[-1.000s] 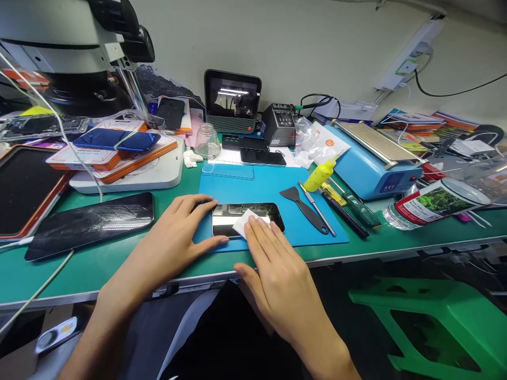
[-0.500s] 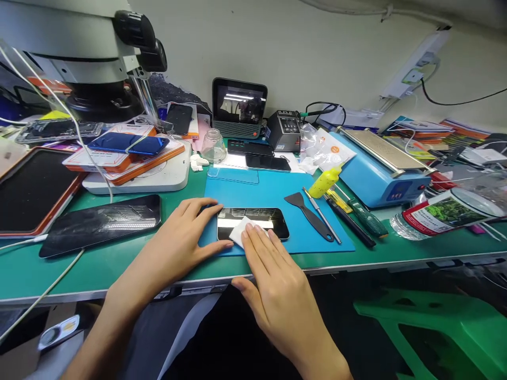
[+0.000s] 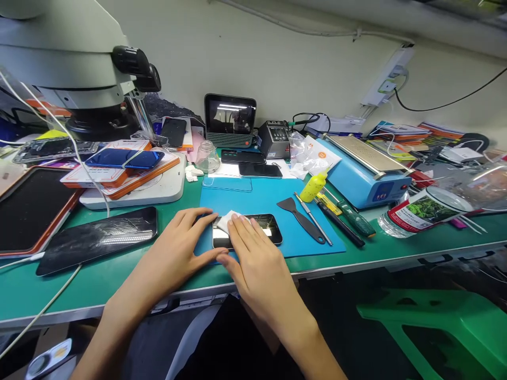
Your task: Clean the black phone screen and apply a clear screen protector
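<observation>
Phone [image 3: 261, 232] flat on blue mat [image 3: 273, 198] near front bench [image 3: 119, 274] edge. Left hand [image 3: 178, 248] flat, steadying phone's end. Right hand [image 3: 253, 258] pressing white wipe [image 3: 226, 220] on screen; wiping seemingly midway.

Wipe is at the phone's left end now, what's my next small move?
Probably sweep the right hand with the white wipe back rightward across the phone. The wipe sits at the screen's left end, the right part lies uncovered, and the left hand braces the phone's left edge on the blue mat.
</observation>
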Motion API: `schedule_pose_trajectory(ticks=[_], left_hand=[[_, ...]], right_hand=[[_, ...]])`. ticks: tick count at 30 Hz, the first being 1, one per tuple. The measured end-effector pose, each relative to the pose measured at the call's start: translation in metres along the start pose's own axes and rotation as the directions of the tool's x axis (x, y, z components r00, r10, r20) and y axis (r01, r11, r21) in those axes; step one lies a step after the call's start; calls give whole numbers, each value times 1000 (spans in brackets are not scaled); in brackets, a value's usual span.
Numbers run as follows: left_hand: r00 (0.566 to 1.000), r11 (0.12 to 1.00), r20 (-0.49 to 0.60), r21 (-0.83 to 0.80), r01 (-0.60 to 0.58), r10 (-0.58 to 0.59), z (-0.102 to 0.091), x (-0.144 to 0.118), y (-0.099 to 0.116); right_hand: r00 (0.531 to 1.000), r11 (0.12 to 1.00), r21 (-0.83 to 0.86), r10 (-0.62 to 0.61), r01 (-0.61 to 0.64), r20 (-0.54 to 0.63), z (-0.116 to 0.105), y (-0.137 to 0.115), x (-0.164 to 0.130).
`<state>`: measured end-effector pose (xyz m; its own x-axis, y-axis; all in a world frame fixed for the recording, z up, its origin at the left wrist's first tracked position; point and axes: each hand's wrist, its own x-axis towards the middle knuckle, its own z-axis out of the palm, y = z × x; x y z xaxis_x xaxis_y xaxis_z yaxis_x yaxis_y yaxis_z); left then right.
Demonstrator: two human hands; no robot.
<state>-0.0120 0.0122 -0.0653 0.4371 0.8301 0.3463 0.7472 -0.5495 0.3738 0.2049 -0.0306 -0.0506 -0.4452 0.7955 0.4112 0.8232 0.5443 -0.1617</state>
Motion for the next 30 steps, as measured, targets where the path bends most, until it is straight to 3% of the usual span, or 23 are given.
schedule_pose_trajectory(ticks=[6,18,23,30], left_hand=[[1000,1000,-1,-6,5,-5,2,1,0],[1000,1000,7,-2,-5,5,5,-1,-6],[1000,1000,-18,-19,-3,3,5,-1,-6],[999,999,28,-38,21,-19,1,-1,-3]], right_hand=[[998,998,-43,-54,53,-30,-9,-11,-29],[1000,999,16,-30,30,-7,16,0,17],[996,997,20,-68,69,-62,11,-4,0],[990,993,-17,-116,115,-78,-6,-6,-29]])
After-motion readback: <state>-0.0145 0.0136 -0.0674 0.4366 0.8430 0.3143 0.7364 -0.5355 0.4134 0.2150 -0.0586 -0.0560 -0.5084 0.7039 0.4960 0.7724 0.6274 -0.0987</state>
